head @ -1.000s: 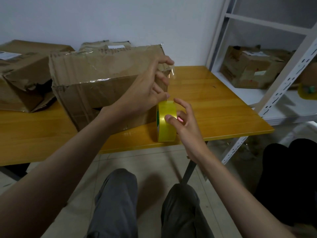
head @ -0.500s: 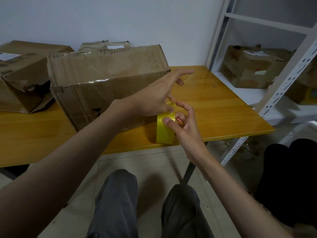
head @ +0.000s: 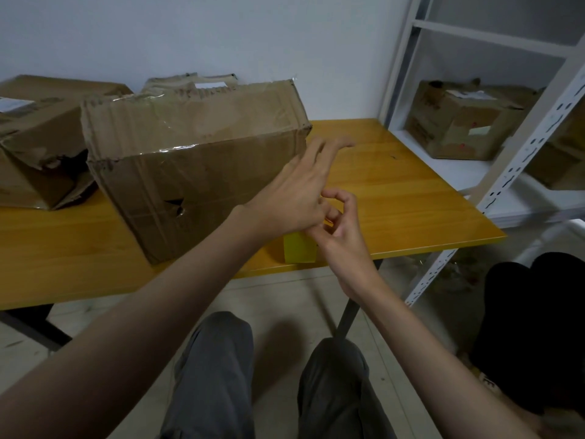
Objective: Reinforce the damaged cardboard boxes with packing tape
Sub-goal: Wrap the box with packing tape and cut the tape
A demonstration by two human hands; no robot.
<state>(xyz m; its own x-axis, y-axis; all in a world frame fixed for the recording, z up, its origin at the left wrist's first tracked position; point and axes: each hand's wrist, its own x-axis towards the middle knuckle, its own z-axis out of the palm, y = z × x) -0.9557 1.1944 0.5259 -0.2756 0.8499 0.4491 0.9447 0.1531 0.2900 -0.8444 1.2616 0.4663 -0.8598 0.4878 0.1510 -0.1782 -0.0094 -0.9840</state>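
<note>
Yellow wooden table (head: 395, 198) by white wall, metal shelf (head: 519, 160) beside, torn cardboard box (head: 196, 160), left hand (head: 294, 198) with fingers spread, right hand (head: 340, 229) gripping yellow tape roll (head: 299, 252)

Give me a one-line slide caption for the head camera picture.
Right hand holds a yellow tape roll at the table edge, left hand outstretched beside a torn cardboard box.

Brown cardboard box (head: 196, 160), creased, glossy clear tape strips across it. Yellow tape roll (head: 299, 252). Table (head: 411, 198) orange-yellow wood grain. White shelving rack (head: 519, 160), white wall (head: 221, 33). Grey trousers (head: 218, 375). Beige floor (head: 285, 299).
</note>
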